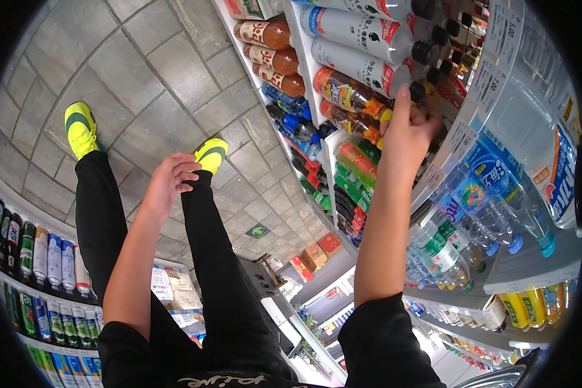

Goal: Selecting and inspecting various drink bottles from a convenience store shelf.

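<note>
White-label bottle (357, 66) is seated in its shelf (303, 66) row, not pulled out yet afaict. Dark cap (418, 93) is reached by right hand (412, 128), fingers half-curled, grip can't be told tbh. Nothing's held in left hand (172, 176), fingers loosely bent, over floor (113, 59). Black/red print's seen on label; price tags (457, 143) nearby.

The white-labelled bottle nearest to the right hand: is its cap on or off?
On: a black cap sits at the end of the bottle, beside the right hand.

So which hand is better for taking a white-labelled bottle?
Likely the right hand: it's by the black caps of the white-labelled bottles, while the left hand hangs over the floor.
</note>
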`<state>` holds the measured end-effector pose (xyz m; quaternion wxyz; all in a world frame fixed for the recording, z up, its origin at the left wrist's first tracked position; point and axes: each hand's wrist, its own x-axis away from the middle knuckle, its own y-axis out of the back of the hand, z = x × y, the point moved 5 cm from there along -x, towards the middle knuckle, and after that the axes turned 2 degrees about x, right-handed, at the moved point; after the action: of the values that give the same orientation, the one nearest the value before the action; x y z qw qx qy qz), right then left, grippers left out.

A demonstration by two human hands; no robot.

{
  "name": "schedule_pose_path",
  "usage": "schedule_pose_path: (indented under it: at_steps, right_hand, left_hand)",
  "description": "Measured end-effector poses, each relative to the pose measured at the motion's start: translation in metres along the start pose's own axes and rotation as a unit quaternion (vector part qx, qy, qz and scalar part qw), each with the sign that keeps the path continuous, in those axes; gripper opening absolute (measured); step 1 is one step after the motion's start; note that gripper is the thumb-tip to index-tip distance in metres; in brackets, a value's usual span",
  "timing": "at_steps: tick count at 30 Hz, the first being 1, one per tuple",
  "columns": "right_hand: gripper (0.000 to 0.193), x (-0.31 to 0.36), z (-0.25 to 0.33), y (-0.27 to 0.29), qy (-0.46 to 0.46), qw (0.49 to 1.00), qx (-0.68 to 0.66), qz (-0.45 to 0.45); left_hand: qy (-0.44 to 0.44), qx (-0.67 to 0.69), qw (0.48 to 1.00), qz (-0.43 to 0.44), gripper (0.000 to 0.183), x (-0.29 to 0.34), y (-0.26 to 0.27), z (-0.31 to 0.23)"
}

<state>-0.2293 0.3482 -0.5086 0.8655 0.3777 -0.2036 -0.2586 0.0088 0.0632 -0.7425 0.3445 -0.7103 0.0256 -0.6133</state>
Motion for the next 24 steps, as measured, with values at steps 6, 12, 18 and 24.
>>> schedule_pose_path:
  at_steps: [6, 12, 18, 24]
  right_hand:
    - [0.065, 0.033, 0.046, -0.022, 0.246, 0.935, 0.254, 0.013]
    - [0.063, -0.004, 0.067, -0.041, 0.094, 0.985, 0.118, 0.083]
    - [0.06, -0.012, 0.063, -0.048, 0.013, 0.992, 0.072, 0.103]
    - [0.041, 0.017, 0.053, -0.041, 0.109, 0.977, 0.185, 0.016]
  left_hand:
    - [0.0, -0.002, 1.0, -0.007, 0.044, 0.0, -0.001, -0.001]
    - [-0.002, -0.004, 1.0, -0.008, 0.044, 0.001, -0.003, -0.002]
    - [0.007, 0.009, 1.0, 0.001, 0.044, 0.002, -0.004, -0.002]
    - [0.008, 0.012, 1.0, 0.015, 0.045, 0.002, -0.002, 0.003]
